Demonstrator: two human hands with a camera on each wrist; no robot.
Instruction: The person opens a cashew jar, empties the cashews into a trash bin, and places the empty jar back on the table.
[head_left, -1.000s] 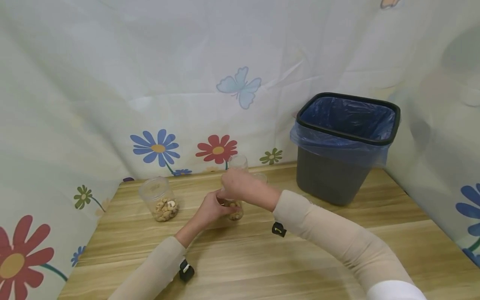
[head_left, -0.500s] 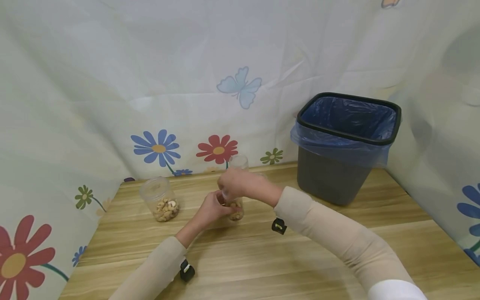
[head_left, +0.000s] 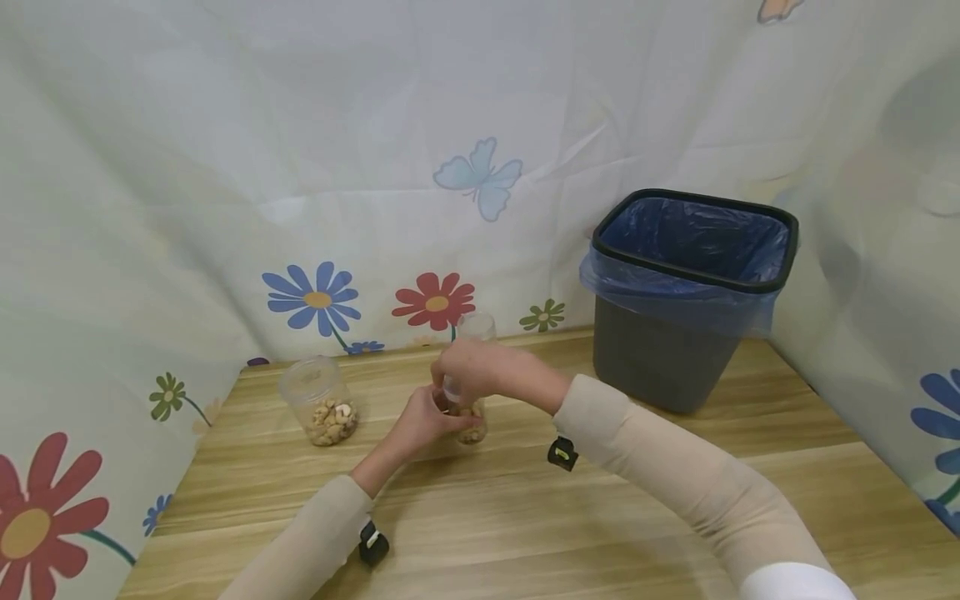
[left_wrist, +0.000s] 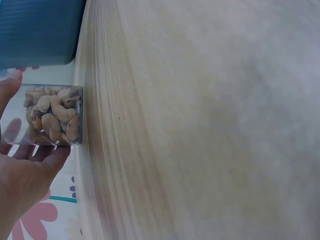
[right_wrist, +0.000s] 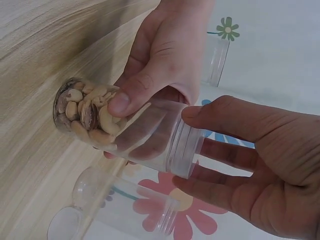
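A clear plastic jar (right_wrist: 142, 132) with nuts in its lower part, cashews among them, stands on the wooden table. My left hand (head_left: 422, 422) grips its body, thumb across the front and fingers round the far side. In the right wrist view, that left hand's thumb (right_wrist: 122, 102) presses just above the nuts. My right hand (head_left: 480, 367) comes over the top and holds the jar's translucent ridged lid (right_wrist: 184, 147) between thumb and fingers. The left wrist view shows the jar's base and the cashews (left_wrist: 55, 115), but the lid is out of that view.
A wider clear jar (head_left: 318, 400) partly filled with nuts stands at the left. Behind my right hand is another clear jar (head_left: 477, 326), with a clear round disc (right_wrist: 66, 223) near it. A dark bin (head_left: 660, 350) with a blue liner stands at the back right.
My right hand has shifted slightly left at the top of the jar, and its fingers have changed position round the lid. My left hand keeps its grip; the jar stays in place.
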